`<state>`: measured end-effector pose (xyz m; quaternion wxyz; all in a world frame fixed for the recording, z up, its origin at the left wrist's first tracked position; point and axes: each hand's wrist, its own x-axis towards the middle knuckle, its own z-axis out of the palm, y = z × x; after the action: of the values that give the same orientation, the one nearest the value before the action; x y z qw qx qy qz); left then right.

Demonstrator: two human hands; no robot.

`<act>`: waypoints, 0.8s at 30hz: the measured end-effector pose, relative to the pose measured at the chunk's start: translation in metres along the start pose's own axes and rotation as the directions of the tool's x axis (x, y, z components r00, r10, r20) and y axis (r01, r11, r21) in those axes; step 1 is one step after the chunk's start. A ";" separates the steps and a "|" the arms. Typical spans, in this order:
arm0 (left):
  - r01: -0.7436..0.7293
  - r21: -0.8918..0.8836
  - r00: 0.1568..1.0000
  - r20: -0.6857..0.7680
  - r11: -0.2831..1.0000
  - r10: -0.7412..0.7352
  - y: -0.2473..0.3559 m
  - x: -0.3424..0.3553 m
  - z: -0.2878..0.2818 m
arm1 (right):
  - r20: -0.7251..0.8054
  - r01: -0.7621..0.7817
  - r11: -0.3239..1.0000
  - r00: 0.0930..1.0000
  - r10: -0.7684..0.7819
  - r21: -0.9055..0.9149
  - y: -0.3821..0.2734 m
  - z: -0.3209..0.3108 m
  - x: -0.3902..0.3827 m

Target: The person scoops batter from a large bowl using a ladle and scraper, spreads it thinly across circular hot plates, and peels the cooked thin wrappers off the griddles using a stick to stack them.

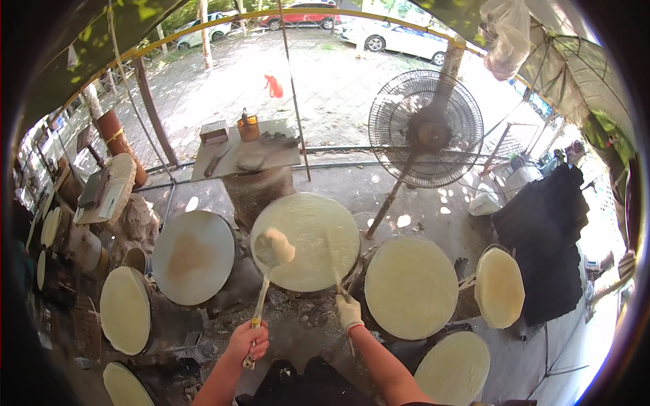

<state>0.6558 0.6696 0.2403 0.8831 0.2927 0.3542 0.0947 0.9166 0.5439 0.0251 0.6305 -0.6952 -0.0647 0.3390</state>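
Observation:
My bare left hand (246, 344) is wrapped round the handle of a long metal ladle (261, 298). The ladle's head is over the left side of the middle round griddle, with a pale lump of batter or dough (282, 246) at it. My right hand (349, 311), in a white glove, grips a thin wooden-handled spreader (336, 276) whose far end is blurred over the same griddle. A pale layer of batter (311, 220) covers that griddle. To its left, a griddle (193, 260) has no batter on it and a brown patch in its middle.
More batter-covered rounds (411, 287) surround me, including one (125, 310) at left and a browner flatbread (500, 287) at right. A large standing fan (428, 128) rises beyond. A small table (281, 154) bears a knife (217, 162) and a jar (248, 128). Dark sheeting (542, 243) stands right.

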 end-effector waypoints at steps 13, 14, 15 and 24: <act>-0.340 0.040 0.906 -0.252 0.940 0.339 0.054 -0.059 -0.060 | 0.361 -0.261 0.963 0.894 0.266 -0.065 -0.045 0.099 -0.040; -0.349 0.036 0.901 -0.261 0.937 0.346 0.063 -0.052 -0.075 | 0.366 -0.271 0.960 0.889 0.276 -0.066 -0.051 0.120 -0.041; -0.364 0.183 0.879 -0.257 0.913 0.402 0.072 -0.036 -0.099 | 0.375 -0.269 0.960 0.885 0.276 -0.072 -0.051 0.142 -0.039; 0.006 0.966 0.647 -0.202 0.259 0.736 0.103 0.138 -0.298 | 0.238 0.180 0.957 0.963 -0.124 -0.229 0.011 0.332 -0.024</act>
<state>0.5580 0.9386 0.0493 0.3306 0.7571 0.5289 0.1942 0.7110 0.8064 0.0328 0.5516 -0.7196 -0.2301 0.3536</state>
